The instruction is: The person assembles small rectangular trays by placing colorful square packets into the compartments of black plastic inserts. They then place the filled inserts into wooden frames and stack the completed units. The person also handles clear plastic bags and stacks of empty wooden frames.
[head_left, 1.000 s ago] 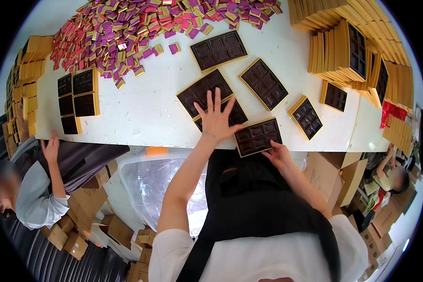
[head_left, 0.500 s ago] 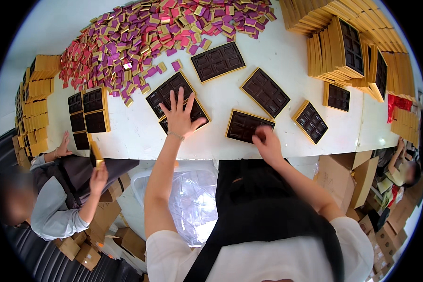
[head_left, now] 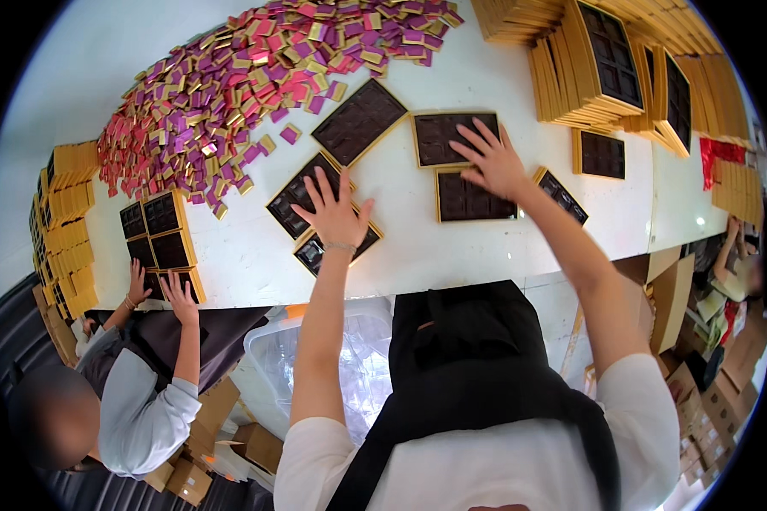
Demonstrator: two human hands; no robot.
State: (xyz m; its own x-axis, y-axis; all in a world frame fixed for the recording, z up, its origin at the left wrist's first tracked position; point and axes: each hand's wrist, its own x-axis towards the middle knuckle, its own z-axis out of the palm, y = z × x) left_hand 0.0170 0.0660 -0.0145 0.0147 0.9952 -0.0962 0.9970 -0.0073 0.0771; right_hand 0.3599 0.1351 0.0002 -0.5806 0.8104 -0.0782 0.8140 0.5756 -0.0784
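My left hand [head_left: 334,217] is open, fingers spread across two shallow gold-edged boxes with dark compartment trays. One dark-tray box [head_left: 286,209] shows beyond its fingertips, and a tilted box [head_left: 309,255] lies partly beneath the palm. Farther off, a slanted box [head_left: 360,123] lies close to that pair. On the right, my right hand [head_left: 493,162] is also open, its outstretched fingers over the edge of a level box [head_left: 435,140]. Just nearer, another level box [head_left: 464,201] sits below that hand. My right forearm partly covers a slanted box [head_left: 562,196].
A heap of small purple, red and gold wrapped pieces [head_left: 222,111] covers the far left. Stacked gold boxes [head_left: 562,77] stand far right, near a single box [head_left: 602,155]. At left, a co-worker's hands [head_left: 179,298] touch grouped boxes [head_left: 166,221]. Below the table edge sits a clear bin [head_left: 268,345].
My right hand has moved farther out, its curled fingers now spread. The right boxes have turned nearly level, and the far middle box has shifted and rotated. The co-worker's raised box is down.
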